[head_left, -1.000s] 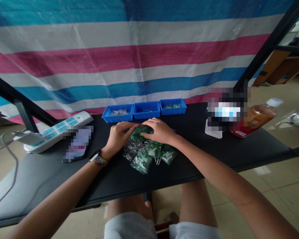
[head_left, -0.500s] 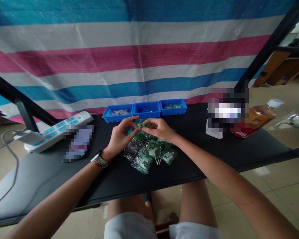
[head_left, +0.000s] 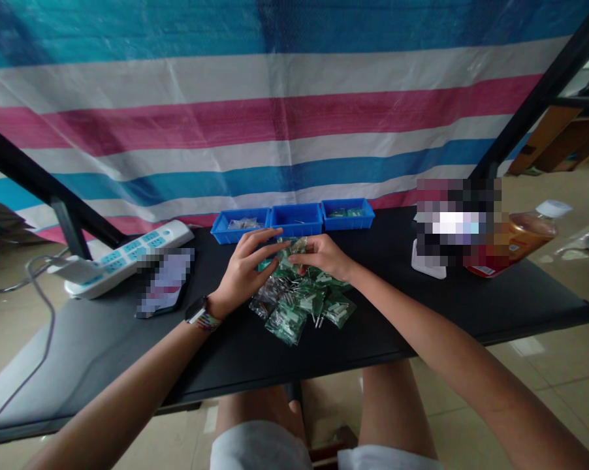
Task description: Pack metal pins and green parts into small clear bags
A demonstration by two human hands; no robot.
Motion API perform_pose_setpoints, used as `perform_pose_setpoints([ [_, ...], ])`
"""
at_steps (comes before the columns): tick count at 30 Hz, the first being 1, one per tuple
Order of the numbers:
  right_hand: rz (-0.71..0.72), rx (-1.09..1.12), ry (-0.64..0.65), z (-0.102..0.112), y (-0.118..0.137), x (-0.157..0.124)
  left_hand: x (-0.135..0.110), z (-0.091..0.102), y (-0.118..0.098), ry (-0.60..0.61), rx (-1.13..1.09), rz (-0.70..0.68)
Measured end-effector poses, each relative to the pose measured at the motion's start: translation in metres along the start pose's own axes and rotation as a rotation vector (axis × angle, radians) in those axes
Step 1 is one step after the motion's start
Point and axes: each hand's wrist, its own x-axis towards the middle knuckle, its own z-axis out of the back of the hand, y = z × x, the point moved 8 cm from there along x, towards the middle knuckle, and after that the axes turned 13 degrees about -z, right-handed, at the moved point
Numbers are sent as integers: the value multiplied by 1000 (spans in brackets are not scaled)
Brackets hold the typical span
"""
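A heap of small clear bags with green parts (head_left: 302, 301) lies in the middle of the black table (head_left: 103, 339). Above its far side both hands meet on one small bag (head_left: 292, 249). My right hand (head_left: 324, 256) pinches this bag between thumb and fingers. My left hand (head_left: 245, 269) touches its left edge with the fingers stretched out, a bracelet on the wrist. A few loose metal pins (head_left: 317, 319) lie beside the heap.
Three blue trays (head_left: 294, 219) stand in a row at the table's back edge, before a striped tarp. A white power strip (head_left: 128, 256) lies at the left with a blurred dark item beside it. An amber bottle (head_left: 517, 236) stands at the right.
Both hands rose from pressing flat on the heap and now hold one small bag above it. The camera shifted slightly.
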Motion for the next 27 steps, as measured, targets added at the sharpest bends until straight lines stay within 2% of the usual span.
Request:
perform_pose_setpoints([
  [2,-19,-15,33,-4,-1,-2,0,-4,-2,48,-23,-45],
  [4,-45,-12,37,-3,-1,-3,-2,-3,1,37,-57,-30],
  [7,-29,9,-35,7,3,-4,-7,0,12,-28,-102,103],
  [12,124,-82,-132,12,17,-9,-14,-2,29,-65,-207,320],
  [15,170,-162,-141,4,18,-11,-15,-8,29,-39,-254,342],
  [21,148,-118,-124,-2,9,-7,-17,-11,25,11,-189,327],
  [24,185,-88,-230,20,14,-4,-17,-15,25,80,-201,332],
  [27,325,-81,-524,73,30,-10,-18,-21,26,182,-168,321],
])
